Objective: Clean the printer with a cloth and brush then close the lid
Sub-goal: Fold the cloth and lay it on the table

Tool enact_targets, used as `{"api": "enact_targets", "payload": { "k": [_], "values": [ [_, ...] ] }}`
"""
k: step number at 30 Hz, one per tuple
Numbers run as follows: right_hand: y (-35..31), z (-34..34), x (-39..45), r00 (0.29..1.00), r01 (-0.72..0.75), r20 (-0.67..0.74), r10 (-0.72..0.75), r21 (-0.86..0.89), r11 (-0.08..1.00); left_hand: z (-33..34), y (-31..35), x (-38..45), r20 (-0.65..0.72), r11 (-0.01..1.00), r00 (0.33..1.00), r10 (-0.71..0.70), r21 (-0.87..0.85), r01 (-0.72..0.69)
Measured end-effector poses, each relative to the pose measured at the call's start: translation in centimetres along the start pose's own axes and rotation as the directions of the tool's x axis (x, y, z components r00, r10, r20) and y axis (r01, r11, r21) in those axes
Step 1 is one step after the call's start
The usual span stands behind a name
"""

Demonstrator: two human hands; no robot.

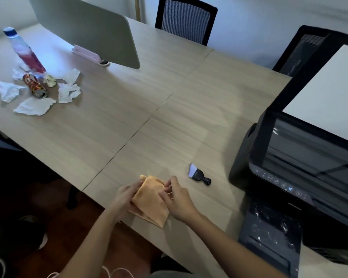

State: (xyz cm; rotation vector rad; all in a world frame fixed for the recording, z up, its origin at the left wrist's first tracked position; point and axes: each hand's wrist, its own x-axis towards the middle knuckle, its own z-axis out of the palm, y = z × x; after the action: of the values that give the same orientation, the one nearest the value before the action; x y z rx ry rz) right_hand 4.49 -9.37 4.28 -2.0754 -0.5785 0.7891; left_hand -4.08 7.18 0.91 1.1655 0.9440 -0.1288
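Cloth [151, 201] at table [113, 121] near edge, brush [199, 174] right, printer [301, 169] beyond.

- The counter [129, 109] is pale wood-grain laminate, smooth and matt.
- The cloth [151, 201] is soft orange fabric, matt.
- The brush [199, 174] has a black plastic handle with a slight sheen.
- The printer [289, 177] is black plastic, its scanner glass [309, 155] glossy and reflective.
- The tissues [34, 106] are crumpled white paper.
- The can [35, 86] is shiny metal.
- The bottle [25, 52] is clear plastic.
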Motion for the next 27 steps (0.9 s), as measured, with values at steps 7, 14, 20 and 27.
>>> {"api": "enact_targets", "payload": {
  "k": [7, 14, 20, 27],
  "values": [
    [5.5, 3.2, -0.4, 0.934, 0.307, 0.34, -0.107, -0.614, 0.727, -1.6, -1.4, 0.8, -0.159, 0.855, 0.948, 0.277, 0.49, -0.168],
    [6.8, 3.7, -1.4, 0.9, 0.392, 0.423, -0.1, -0.688, 0.611, 0.5, -5.2, 1.6, 0.126, 0.167, 0.715, 0.688, 0.931, -0.324],
    [7.6, 1.4, -1.6, 0.909, 0.381, 0.404, -0.105, -0.701, 0.604, 1.9, -7.7, 4.4, 0.274, -0.12, 0.819, 0.504, 0.961, -0.248],
    [9.3, -0.9, -1.5, 0.96, 0.265, 0.232, -0.157, -0.571, 0.777, 5.2, -7.0, 4.9, 0.317, -0.146, 0.808, 0.496, 0.948, -0.282]
  ]
}}
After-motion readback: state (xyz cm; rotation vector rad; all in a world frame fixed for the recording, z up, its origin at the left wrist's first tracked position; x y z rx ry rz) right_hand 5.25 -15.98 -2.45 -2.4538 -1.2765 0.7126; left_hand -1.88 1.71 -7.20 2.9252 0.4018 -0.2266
